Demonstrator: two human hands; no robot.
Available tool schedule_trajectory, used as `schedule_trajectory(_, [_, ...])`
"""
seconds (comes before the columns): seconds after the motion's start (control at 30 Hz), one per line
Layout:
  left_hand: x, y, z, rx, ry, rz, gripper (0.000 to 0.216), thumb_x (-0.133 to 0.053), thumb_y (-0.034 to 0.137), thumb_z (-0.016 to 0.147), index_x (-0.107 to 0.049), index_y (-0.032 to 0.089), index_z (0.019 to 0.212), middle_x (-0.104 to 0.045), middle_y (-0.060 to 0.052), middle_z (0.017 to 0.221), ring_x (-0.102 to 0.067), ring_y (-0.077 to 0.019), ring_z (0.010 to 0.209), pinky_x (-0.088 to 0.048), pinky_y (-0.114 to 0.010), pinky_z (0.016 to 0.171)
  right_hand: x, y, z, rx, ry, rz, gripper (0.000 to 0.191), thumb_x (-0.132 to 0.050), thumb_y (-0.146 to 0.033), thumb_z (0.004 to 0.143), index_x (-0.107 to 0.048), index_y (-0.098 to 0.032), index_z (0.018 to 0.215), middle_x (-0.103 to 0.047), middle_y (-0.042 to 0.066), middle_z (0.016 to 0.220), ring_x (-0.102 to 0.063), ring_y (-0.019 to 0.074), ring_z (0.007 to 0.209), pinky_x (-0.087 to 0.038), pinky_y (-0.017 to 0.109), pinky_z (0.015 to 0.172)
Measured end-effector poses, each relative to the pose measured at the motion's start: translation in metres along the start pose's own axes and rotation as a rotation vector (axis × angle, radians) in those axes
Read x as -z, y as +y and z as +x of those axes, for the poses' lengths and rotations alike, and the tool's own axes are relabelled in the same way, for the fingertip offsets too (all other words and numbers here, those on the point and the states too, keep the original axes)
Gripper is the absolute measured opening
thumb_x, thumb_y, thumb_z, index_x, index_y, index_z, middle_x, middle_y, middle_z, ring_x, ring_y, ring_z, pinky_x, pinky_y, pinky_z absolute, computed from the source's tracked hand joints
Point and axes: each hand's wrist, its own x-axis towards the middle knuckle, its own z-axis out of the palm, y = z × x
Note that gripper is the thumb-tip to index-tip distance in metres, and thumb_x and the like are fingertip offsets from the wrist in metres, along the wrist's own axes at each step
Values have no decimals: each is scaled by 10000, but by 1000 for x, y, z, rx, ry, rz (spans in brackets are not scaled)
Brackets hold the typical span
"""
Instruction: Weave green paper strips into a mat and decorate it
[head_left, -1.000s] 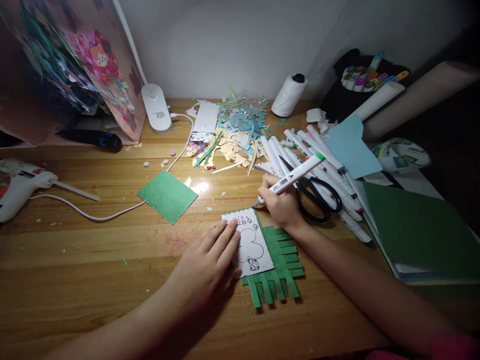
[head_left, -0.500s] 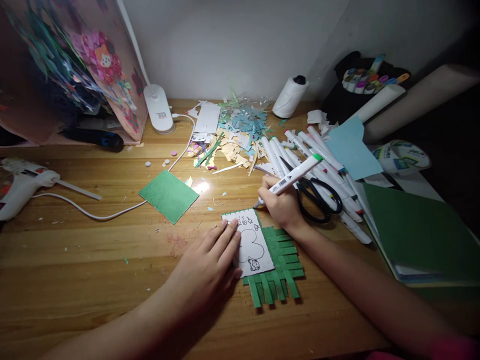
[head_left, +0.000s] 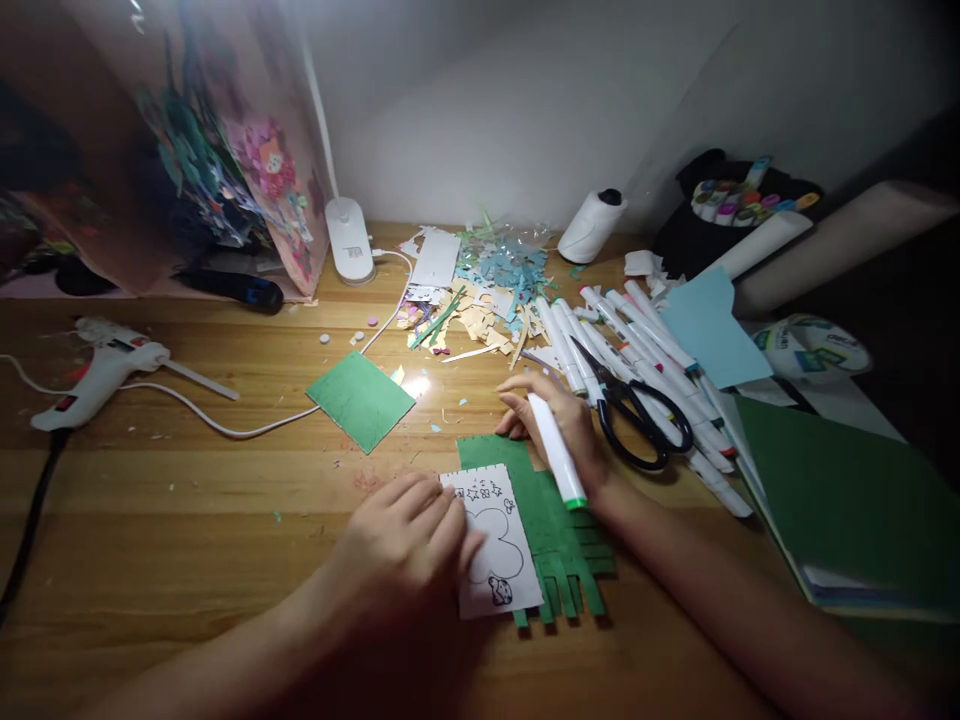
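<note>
My left hand, fingers curled, pinches the left edge of a white card. Drawn in black on the card are a large clover-like outline, small stars and a little animal figure. The card lies partly over a green paper, whose right and lower edges are cut into strips. In my right hand is a white marker, its green end pointing down toward me. That hand rests by the paper's upper right corner, its fingers bent; its tip is not visible.
Black-handled scissors lie across several white markers on the right. Farther right are green sheets and a tape roll. Paper scraps cover the back. A green card and a glue gun lie left.
The white card has slid toward me, baring more green paper. My left fingers went from flat to curled at its edge. The marker has left the paper's corner and swung over, green end toward me.
</note>
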Motion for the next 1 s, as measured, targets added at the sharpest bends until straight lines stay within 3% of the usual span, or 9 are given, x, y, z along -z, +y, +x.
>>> schedule_trajectory(0.07, [4,-17,2,140,21,33,170,-460,176,919,-628,168,900,-697,-33,837,-633,-180,783,-512,-320,732,-1,-2,-3,127,-11,-224,160,-524,-345,895,-591,-203,926,-657,5,633,-633,155,597,-457,272,594])
schedule_trajectory(0.13, [8,-40,2,367,21,150,203,-468,233,918,-600,146,1044,-661,-97,1033,-592,-245,941,-478,-388,826,-2,-4,-6,246,-5,-447,161,-553,-349,871,-580,-193,895,-655,37,679,-625,186,636,-436,293,597])
schedule_trajectory(0.2, [10,-65,0,621,-2,266,427,-537,373,881,-524,93,1204,-564,-177,1186,-506,-322,1079,-429,-454,899,-5,-4,-7,333,5,-606,187,-574,-366,846,-562,-182,879,-642,65,707,-608,214,648,-416,303,575])
schedule_trajectory(0.33, [12,-100,-6,897,-116,280,592,-596,566,785,-564,104,1154,-562,-177,1075,-473,-368,1051,-422,-464,850,-12,0,-7,440,-29,-780,149,-510,-327,881,-541,-183,859,-639,86,722,-597,229,639,-382,304,556])
schedule_trajectory(0.43, [11,-106,-8,926,-136,245,535,-609,583,764,-589,145,1070,-578,-139,1036,-485,-352,1008,-411,-444,833,-16,1,-8,480,-30,-849,140,-467,-292,906,-544,-188,854,-623,55,641,-588,215,568,-344,294,517])
schedule_trajectory(0.53, [13,-106,-7,929,-14,171,345,-625,460,793,-582,168,972,-597,-98,988,-504,-307,971,-397,-400,822,-18,-3,-11,513,28,-888,160,-455,-299,918,-556,-177,894,-623,56,636,-587,213,564,-343,292,515])
schedule_trajectory(0.63, [15,-107,-5,919,180,-161,179,-591,350,825,-555,177,856,-596,-39,860,-534,-218,830,-391,-306,739,-20,-6,-14,537,112,-912,210,-444,-336,928,-563,-163,918,-626,70,653,-589,216,598,-353,289,532])
schedule_trajectory(0.73, [14,-101,-2,906,318,-527,210,-579,385,826,-545,178,829,-549,12,743,-503,-155,685,-368,-244,639,-24,-6,-16,552,157,-927,270,-406,-362,950,-566,-163,864,-605,47,607,-579,195,565,-339,275,523])
schedule_trajectory(1.0, [-14,-61,6,798,274,-890,281,-595,432,808,-559,156,843,-569,-12,794,-537,-146,719,-414,-217,614,-7,-14,-3,624,262,-991,339,-391,-394,961,-600,-161,832,-591,21,513,-554,164,444,-249,271,465])
